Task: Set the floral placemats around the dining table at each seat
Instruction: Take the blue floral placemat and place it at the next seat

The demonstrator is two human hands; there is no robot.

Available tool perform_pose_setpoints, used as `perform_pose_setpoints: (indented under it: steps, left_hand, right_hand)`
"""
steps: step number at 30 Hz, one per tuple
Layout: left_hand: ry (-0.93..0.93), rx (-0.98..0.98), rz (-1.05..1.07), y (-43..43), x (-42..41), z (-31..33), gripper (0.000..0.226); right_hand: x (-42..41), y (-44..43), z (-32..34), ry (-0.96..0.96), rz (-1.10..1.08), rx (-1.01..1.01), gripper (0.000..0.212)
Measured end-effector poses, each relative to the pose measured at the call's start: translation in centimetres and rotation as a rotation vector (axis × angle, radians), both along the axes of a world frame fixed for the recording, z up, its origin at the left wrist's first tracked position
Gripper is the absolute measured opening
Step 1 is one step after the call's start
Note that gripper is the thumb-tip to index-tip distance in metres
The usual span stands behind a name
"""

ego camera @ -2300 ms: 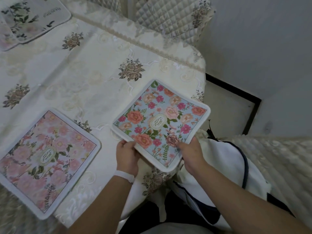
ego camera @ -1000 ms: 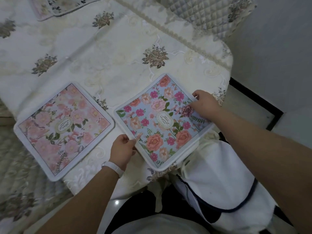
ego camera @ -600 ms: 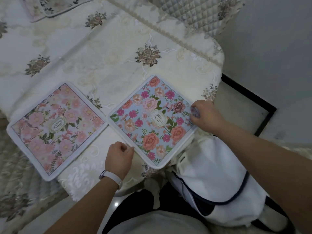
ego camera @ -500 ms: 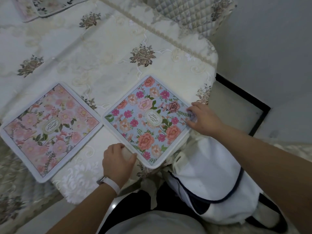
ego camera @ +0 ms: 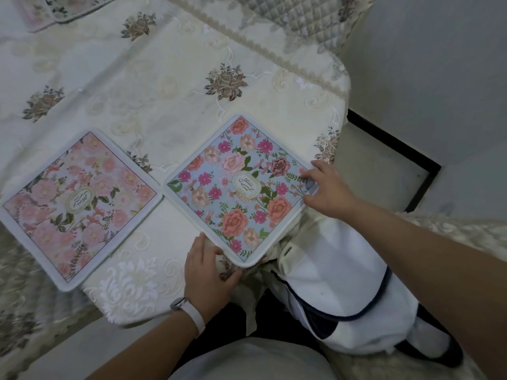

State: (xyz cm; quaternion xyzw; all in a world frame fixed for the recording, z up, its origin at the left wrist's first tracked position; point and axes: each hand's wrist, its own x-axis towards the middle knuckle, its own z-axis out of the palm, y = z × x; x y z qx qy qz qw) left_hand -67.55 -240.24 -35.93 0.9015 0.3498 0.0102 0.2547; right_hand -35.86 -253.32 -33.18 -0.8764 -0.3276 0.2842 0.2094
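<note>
A blue floral placemat [ego camera: 238,187] lies on the dining table [ego camera: 153,86] near its right end, turned like a diamond, its near corner hanging over the table edge. My left hand [ego camera: 208,272] is at that near corner, fingers curled against the edge and thumb below it. My right hand [ego camera: 326,190] rests on the mat's right corner with its fingers spread flat on top. A pink floral placemat [ego camera: 79,207] lies flat just to the left, nearly touching the blue one.
Two more placemats [ego camera: 63,9] overlap at the far left. A quilted chair back [ego camera: 296,15] stands behind the table. A white bag with navy trim [ego camera: 343,283] sits on the chair at my right. Grey wall and floor [ego camera: 384,165] lie to the right.
The blue placemat has slid left, close to the pink one. My right hand went from the near edge to the right corner. My left hand shifted down to the near corner.
</note>
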Motion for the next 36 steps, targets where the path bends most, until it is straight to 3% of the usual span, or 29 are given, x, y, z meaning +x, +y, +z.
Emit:
perform_pose_setpoints:
  steps: [8, 13, 31, 36]
  left_hand:
    - [-0.046, -0.030, 0.023, -0.5, -0.1, -0.4, 0.047]
    - [-0.064, -0.035, 0.043, -1.0, 0.1, -0.4, 0.057]
    - [-0.010, -0.003, 0.039, -0.8, 0.3, -0.3, 0.054]
    - [-0.122, -0.176, 0.194, -0.2, 0.2, 2.4, 0.055]
  right_hand:
    - [-0.4, -0.6, 0.2, 0.003, -0.018, -0.003, 0.052]
    - [-0.4, -0.6, 0.2, 0.010, -0.039, 0.009, 0.049]
    - [0.3, -0.4, 0.3, -0.004, -0.003, -0.034, 0.048]
    - [-0.5, 0.6, 1.0, -0.243, 0.122, -0.091, 0.046]
